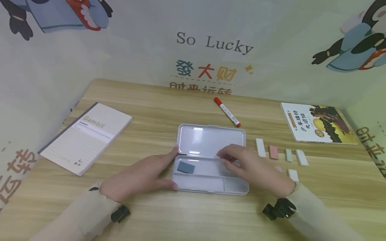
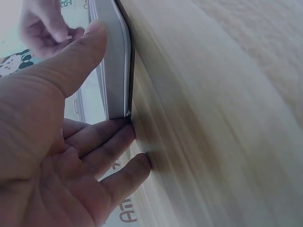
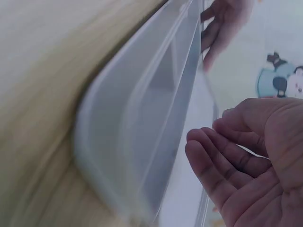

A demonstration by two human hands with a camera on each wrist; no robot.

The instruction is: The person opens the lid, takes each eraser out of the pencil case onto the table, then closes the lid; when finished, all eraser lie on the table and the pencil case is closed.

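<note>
A white pencil case (image 1: 199,183) lies with its lid (image 1: 211,139) folded back. In the long back compartment, a blue-grey eraser (image 1: 186,167) sits at the left end. My left hand (image 1: 141,175) holds the case's left end, thumb at the near corner and fingers by the hinge side; in the left wrist view its thumb (image 2: 78,61) lies along the front wall. Above the right part of the case hovers my right hand (image 1: 250,164), fingers loosely bent. No object shows between them in the right wrist view.
Right of the case are several erasers: white (image 1: 260,147), pink (image 1: 273,152), green (image 1: 288,155) and more white (image 1: 302,157), some partly behind the right hand. A red-capped marker (image 1: 227,112) lies beyond the lid, a notebook (image 1: 87,137) at left, a book (image 1: 319,123) at far right.
</note>
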